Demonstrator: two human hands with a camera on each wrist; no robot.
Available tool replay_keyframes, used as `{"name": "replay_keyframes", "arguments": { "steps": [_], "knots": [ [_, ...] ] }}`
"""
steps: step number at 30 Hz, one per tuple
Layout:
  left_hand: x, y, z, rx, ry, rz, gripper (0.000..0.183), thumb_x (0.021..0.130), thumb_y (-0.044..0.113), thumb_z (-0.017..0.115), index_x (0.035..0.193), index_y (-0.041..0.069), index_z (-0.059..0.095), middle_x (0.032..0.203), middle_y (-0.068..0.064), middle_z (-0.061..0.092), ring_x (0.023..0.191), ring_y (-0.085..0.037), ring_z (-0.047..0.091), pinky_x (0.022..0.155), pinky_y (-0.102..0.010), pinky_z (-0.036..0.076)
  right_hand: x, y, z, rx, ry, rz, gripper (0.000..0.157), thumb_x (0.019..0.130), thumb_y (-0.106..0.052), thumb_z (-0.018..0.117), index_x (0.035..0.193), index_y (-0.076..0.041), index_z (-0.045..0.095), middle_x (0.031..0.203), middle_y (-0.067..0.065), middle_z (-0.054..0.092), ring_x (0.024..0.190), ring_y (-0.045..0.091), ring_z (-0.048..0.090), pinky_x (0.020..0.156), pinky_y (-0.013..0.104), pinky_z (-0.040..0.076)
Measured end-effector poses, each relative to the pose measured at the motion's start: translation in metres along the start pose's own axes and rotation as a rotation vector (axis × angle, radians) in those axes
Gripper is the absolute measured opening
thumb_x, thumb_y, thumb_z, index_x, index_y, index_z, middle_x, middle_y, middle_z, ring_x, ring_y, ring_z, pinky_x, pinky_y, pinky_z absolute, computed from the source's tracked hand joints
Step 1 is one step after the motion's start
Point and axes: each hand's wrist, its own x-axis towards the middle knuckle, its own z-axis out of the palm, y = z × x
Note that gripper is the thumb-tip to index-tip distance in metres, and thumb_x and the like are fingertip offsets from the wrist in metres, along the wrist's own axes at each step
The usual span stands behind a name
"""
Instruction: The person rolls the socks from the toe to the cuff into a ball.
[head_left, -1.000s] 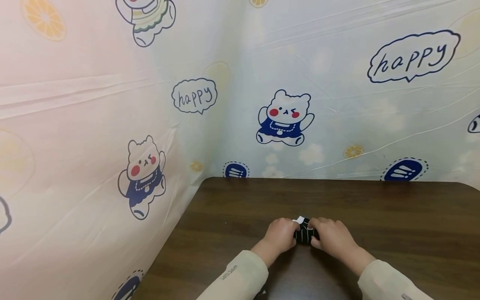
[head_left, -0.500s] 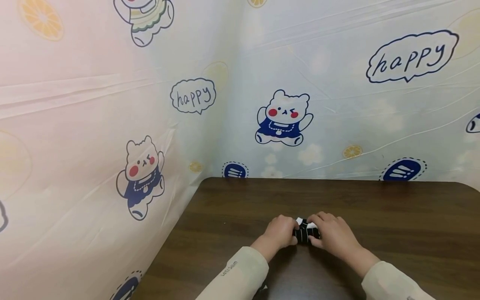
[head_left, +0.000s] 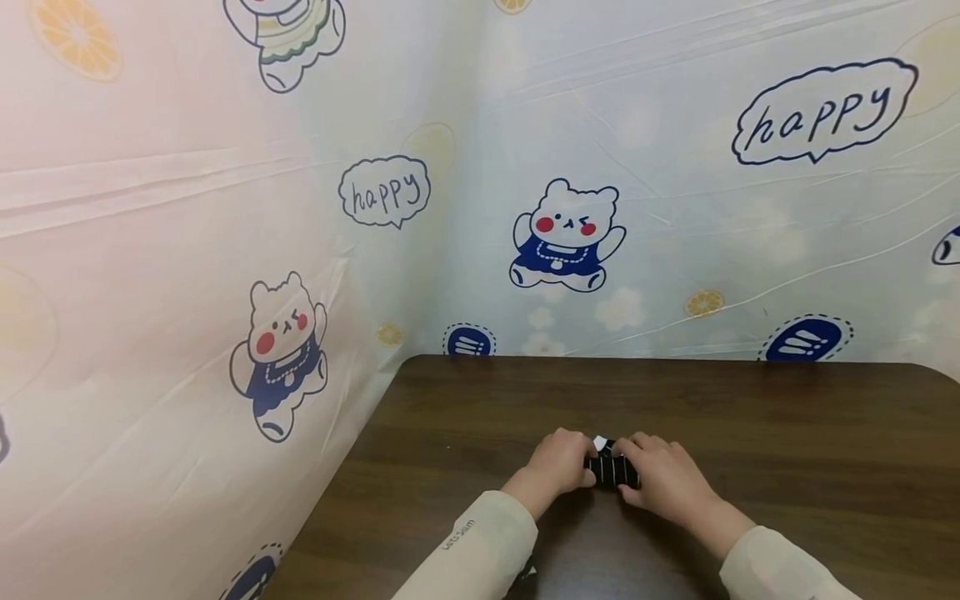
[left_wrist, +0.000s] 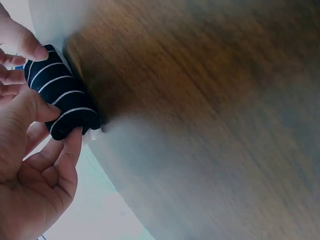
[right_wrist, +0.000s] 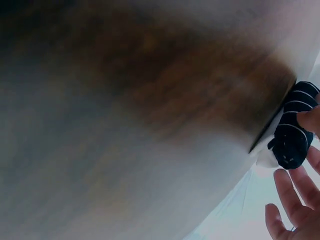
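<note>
A rolled black sock (head_left: 612,470) with thin white stripes lies between both hands on the brown table. A white bit shows at its far side in the head view. My left hand (head_left: 557,463) pinches its left end; in the left wrist view the thumb (left_wrist: 42,111) presses the stripes and a fingertip sits at the end of the roll. My right hand (head_left: 667,475) holds the right end. In the right wrist view its thumb (right_wrist: 311,120) lies on the sock (right_wrist: 295,122), and several fingers spread below the end.
The dark wooden table (head_left: 465,417) extends around the hands. Beside the left sleeve, a small black-and-white piece (head_left: 529,573) is mostly hidden. A printed cloth curtain (head_left: 420,275) hangs behind and left of the table.
My right hand has shifted its hold on the sock. A white patch that showed beneath it half a second ago is now out of sight, and stripes face up there.
</note>
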Motion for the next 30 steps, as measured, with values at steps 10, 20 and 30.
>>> {"name": "replay_keyframes", "arguments": {
  "steps": [10, 20, 30],
  "knots": [
    [-0.006, -0.003, 0.003, -0.057, 0.014, -0.001, 0.03, 0.074, 0.016, 0.076, 0.103, 0.015, 0.072, 0.095, 0.006, 0.067, 0.078, -0.006, 0.054, 0.07, -0.019, 0.045, 0.005, 0.003, 0.003, 0.02, -0.002, -0.044, 0.027, 0.065, -0.014, 0.076, 0.087, -0.01, 0.062, 0.076, 0.0, 0.061, 0.064, 0.017, 0.057, 0.056, 0.038, 0.047],
    [-0.014, -0.003, 0.004, 0.059, 0.126, 0.084, 0.041, 0.075, 0.027, 0.08, 0.114, 0.021, 0.068, 0.107, 0.002, 0.06, 0.098, -0.012, 0.055, 0.082, -0.025, 0.046, 0.009, 0.003, -0.001, 0.034, -0.097, 0.01, 0.022, 0.065, -0.013, 0.071, 0.084, -0.009, 0.059, 0.07, 0.0, 0.059, 0.057, 0.015, 0.052, 0.05, 0.035, 0.044],
    [-0.023, -0.004, 0.004, 0.148, 0.229, 0.191, 0.036, 0.075, 0.029, 0.081, 0.109, 0.021, 0.069, 0.105, 0.005, 0.059, 0.097, -0.01, 0.053, 0.085, -0.023, 0.044, 0.012, 0.003, -0.008, 0.127, -0.148, 0.062, 0.021, 0.066, -0.012, 0.072, 0.084, -0.008, 0.061, 0.067, -0.001, 0.057, 0.055, 0.014, 0.049, 0.049, 0.035, 0.043]
  ]
}}
